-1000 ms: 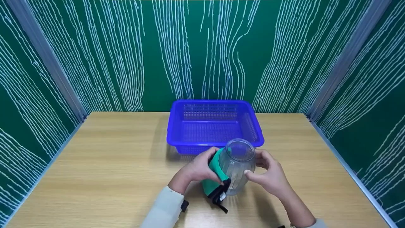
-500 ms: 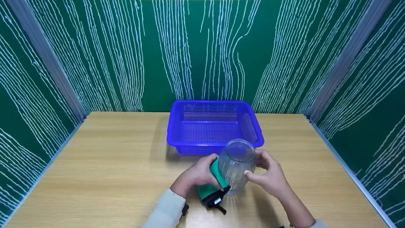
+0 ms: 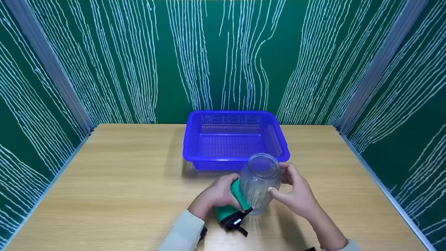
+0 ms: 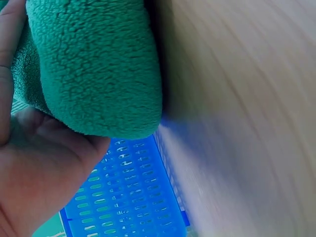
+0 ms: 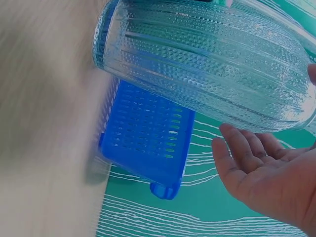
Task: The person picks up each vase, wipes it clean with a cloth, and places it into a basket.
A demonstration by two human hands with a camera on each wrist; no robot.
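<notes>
A clear ribbed glass jar [image 3: 259, 186] with a wide round mouth stands slightly tilted in front of the basket. My right hand [image 3: 296, 193] holds it from the right, thumb on the near side and fingers behind. In my left hand [image 3: 219, 191] is a folded green fuzzy cloth [image 4: 98, 69], which lies against the jar's left side. Black edging and a small white label [image 3: 237, 221] hang at the cloth's near end. The right wrist view shows the jar's dotted, ribbed wall [image 5: 197, 59] and the right fingertips [image 5: 227, 131] along it.
A blue perforated plastic basket [image 3: 188, 139] sits just behind the jar on the wooden table [image 3: 122, 181]. Green walls with white wavy lines [image 3: 181, 52] close off the back and both sides.
My left hand has slid slightly down and toward me along the jar, and the cloth with its black edge has moved with it. The right hand and the jar stay nearly still.
</notes>
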